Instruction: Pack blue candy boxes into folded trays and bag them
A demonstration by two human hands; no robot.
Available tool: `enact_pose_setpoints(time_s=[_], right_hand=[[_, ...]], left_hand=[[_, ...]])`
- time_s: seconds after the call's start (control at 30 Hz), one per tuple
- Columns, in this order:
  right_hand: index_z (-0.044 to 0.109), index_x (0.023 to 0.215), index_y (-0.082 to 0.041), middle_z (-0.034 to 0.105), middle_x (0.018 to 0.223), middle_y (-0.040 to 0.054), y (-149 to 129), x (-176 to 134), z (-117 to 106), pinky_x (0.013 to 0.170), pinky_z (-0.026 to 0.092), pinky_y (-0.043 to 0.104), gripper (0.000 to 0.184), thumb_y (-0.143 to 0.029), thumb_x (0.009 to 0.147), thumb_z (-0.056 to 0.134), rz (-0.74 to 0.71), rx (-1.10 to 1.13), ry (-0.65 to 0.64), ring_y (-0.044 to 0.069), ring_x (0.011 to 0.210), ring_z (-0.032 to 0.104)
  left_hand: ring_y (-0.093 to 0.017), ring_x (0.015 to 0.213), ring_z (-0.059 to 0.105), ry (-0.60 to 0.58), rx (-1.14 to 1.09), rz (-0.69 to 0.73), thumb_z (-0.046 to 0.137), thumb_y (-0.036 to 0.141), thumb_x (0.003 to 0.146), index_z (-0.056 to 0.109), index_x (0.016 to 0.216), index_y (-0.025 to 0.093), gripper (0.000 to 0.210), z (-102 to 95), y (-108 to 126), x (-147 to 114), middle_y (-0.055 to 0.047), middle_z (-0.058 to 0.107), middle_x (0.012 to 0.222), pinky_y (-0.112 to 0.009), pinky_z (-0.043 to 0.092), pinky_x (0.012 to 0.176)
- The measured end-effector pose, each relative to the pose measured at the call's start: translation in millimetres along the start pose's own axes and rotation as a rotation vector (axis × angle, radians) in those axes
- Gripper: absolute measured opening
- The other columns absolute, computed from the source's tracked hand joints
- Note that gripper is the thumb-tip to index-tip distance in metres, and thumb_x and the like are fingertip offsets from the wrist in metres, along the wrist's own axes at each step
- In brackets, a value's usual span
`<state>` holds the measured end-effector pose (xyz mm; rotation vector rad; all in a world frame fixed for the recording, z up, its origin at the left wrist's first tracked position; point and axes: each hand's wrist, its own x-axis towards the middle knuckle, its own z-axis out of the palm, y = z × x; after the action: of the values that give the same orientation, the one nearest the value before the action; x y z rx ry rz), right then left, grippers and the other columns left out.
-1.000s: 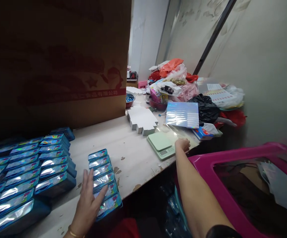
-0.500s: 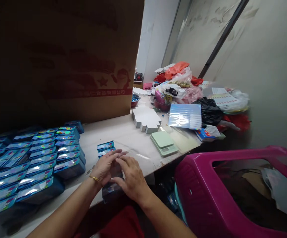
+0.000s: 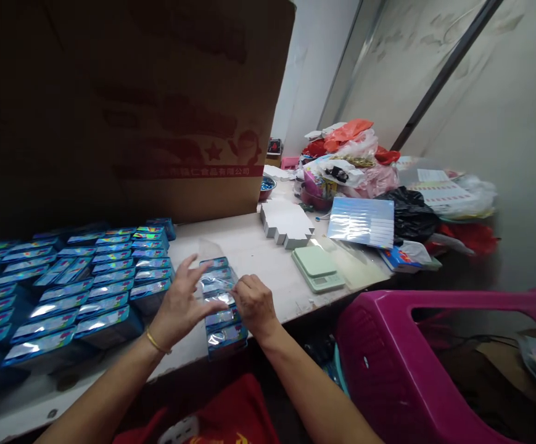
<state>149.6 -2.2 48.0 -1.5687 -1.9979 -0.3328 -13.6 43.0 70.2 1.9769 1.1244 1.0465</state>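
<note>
One tall brown carton (image 3: 179, 111) fills the upper left, standing on the white table (image 3: 224, 237). To the right, a magenta plastic stool (image 3: 364, 336) comes up beside the table's front edge. Blue boxes stand in a large close-packed block (image 3: 110, 271) at the left, in front of the carton. A pale green scale (image 3: 317, 265) sits near the table edge, right of both hands.

The left hand (image 3: 179, 302) is spread wide, thumb well apart from the fingers, reaching over the left side of a short row of blue boxes (image 3: 224, 317); whether it touches them I cannot tell. The right hand (image 3: 255, 302) is curled tight at the row's right side — its fingertips pinch a thin clear film (image 3: 210, 248) that lies over the row and reaches past its far end.

The row's long axis runs away from the table's front edge, far end leaning slightly left; each box top lies crosswise — long side left to right. Smallest is a gold bracelet (image 3: 156, 345) on the left wrist.
</note>
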Motion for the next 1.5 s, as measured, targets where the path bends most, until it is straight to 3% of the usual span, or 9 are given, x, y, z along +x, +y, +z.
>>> enact_pose_setpoints(time_s=[0.1,0.2,0.47,0.57,0.77,0.97,1.03,1.27,1.5], right_hand=[[0.05,0.063,-0.018,0.054,0.068,0.0025,-4,6,2,0.062,0.037,0.026,0.019,-0.026,0.081,0.052,-0.005,0.112,0.008,0.016,0.07,0.047],[0.051,0.064,-0.019,0.054,0.069,0.0017,-10,8,-1,0.065,0.038,0.026,0.022,-0.029,0.083,0.048,0.043,0.262,0.017,0.015,0.07,0.048],[0.058,0.094,-0.018,0.06,0.092,0.0057,23,11,-11,0.068,0.04,0.026,0.021,-0.026,0.08,0.045,0.414,0.279,0.059,0.016,0.077,0.055],[0.062,0.087,-0.018,0.064,0.08,0.0062,51,27,1,0.063,0.041,0.026,0.022,-0.031,0.077,0.046,0.611,0.315,0.076,0.016,0.067,0.057],[0.061,0.084,-0.014,0.061,0.063,0.0003,61,87,22,0.042,0.041,0.02,0.026,-0.032,0.076,0.044,0.76,0.771,0.233,0.007,0.039,0.048],[0.052,0.103,-0.018,0.063,0.085,0.0014,54,129,10,0.032,0.031,0.016,0.037,-0.037,0.071,0.057,0.524,1.165,0.576,0.001,0.035,0.039],[0.049,0.105,-0.019,0.063,0.085,0.0014,60,132,30,0.032,0.031,0.015,0.041,-0.037,0.07,0.058,0.587,1.245,0.463,0.001,0.035,0.041],[0.048,0.064,-0.017,0.055,0.051,-0.0023,74,92,140,0.044,0.042,0.02,0.018,-0.033,0.07,0.052,0.793,1.19,0.032,0.01,0.045,0.053],[0.056,0.067,-0.022,0.059,0.063,-0.0038,56,42,160,0.064,0.04,0.023,0.01,-0.022,0.073,0.049,0.795,0.883,0.047,0.013,0.064,0.055]], left_hand=[[-0.022,0.102,0.051,-0.078,0.303,0.201,0.054,0.031,0.075,0.063,0.092,0.022,0.021,-8.7,-5,-8,-0.006,0.055,0.11,-0.037,0.041,0.088],[-0.018,0.093,0.053,0.018,0.411,0.255,0.042,0.023,0.082,0.063,0.089,0.019,0.022,-7.5,-7,-8,-0.007,0.058,0.098,-0.033,0.043,0.085],[-0.011,0.084,0.055,0.358,0.157,0.49,0.051,0.013,0.079,0.061,0.089,0.017,0.015,-10.6,16,0,-0.004,0.057,0.089,-0.024,0.047,0.077],[-0.014,0.09,0.054,0.409,0.043,0.36,0.058,0.016,0.073,0.063,0.085,0.018,0.013,-11.2,5,24,-0.004,0.057,0.095,-0.027,0.046,0.081],[-0.012,0.062,0.061,0.423,-0.588,-0.512,0.055,0.023,0.075,0.057,0.089,0.012,0.018,-1.6,-21,87,-0.009,0.058,0.093,-0.02,0.045,0.044],[-0.015,0.088,0.061,0.476,-0.827,-0.121,0.055,0.028,0.076,0.052,0.094,0.019,0.02,-14.2,9,96,-0.005,0.061,0.099,-0.021,0.05,0.061],[-0.014,0.092,0.06,0.525,-0.772,-0.071,0.051,0.03,0.078,0.05,0.094,0.018,0.02,-4.3,-8,98,-0.006,0.061,0.101,-0.026,0.049,0.075],[-0.018,0.078,0.062,0.519,-0.352,-0.53,0.045,0.028,0.077,0.056,0.083,0.016,0.017,48.7,-118,83,-0.006,0.065,0.077,-0.032,0.049,0.071],[-0.025,0.091,0.057,0.381,0.04,-0.536,0.042,0.024,0.071,0.059,0.082,0.015,0.022,60.6,-155,45,-0.009,0.064,0.09,-0.037,0.042,0.083]])
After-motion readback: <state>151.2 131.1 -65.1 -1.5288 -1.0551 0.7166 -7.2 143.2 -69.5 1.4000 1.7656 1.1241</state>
